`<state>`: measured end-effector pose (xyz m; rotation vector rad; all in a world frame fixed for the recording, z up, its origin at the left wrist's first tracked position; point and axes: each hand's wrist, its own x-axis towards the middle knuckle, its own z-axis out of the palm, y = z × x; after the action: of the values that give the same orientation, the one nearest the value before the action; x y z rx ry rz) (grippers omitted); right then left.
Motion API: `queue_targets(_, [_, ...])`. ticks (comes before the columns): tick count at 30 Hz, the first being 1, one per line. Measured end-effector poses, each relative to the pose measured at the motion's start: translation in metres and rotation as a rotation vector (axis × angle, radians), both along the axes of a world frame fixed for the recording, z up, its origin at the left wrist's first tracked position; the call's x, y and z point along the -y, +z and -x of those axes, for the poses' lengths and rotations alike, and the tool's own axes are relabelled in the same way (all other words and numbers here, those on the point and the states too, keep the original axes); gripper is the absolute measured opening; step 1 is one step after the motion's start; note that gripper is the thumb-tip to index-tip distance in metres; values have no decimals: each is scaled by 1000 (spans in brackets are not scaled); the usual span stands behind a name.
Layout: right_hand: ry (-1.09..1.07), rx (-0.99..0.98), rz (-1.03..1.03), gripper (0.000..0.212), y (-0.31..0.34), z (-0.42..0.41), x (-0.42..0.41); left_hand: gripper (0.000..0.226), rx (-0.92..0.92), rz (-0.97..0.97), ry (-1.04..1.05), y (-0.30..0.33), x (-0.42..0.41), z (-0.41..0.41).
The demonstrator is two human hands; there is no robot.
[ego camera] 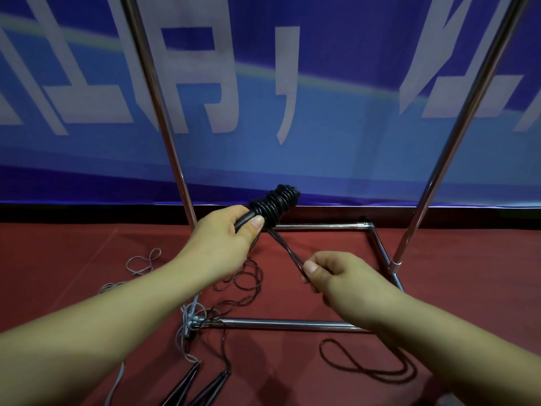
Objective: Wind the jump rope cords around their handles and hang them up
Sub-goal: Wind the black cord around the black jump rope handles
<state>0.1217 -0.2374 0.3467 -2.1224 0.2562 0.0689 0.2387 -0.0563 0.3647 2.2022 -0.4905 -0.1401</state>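
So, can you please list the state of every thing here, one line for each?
Left hand: grips the black handles.
Right hand: pinches the taut cord.
Black jump rope handles: held up, mostly wound.
Thin black cord: stretched between both hands.
Loose black cord: lying on the red floor.
Grey cord: unwound, on the floor.
Chrome metal rack: standing.

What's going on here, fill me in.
A person is winding a jump rope. The left hand grips the black handles, already wrapped in a thick coil of black cord. The right hand pinches the loose cord end, pulled taut from the coil. More black and grey ropes lie on the red floor around the metal rack. Nothing visibly hangs yet.
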Motion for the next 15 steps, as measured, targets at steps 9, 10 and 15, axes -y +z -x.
queue_targets(9, [218,336,229,39,9,6,-7,18,24,-51,-63,-6,1,-2])
queue_targets(10, [213,353,221,35,10,6,-6,17,40,-77,-77,-7,1,0])
queue_targets(15, [105,427,265,19,20,2,1,15,120,-241,-196,-8,3,7])
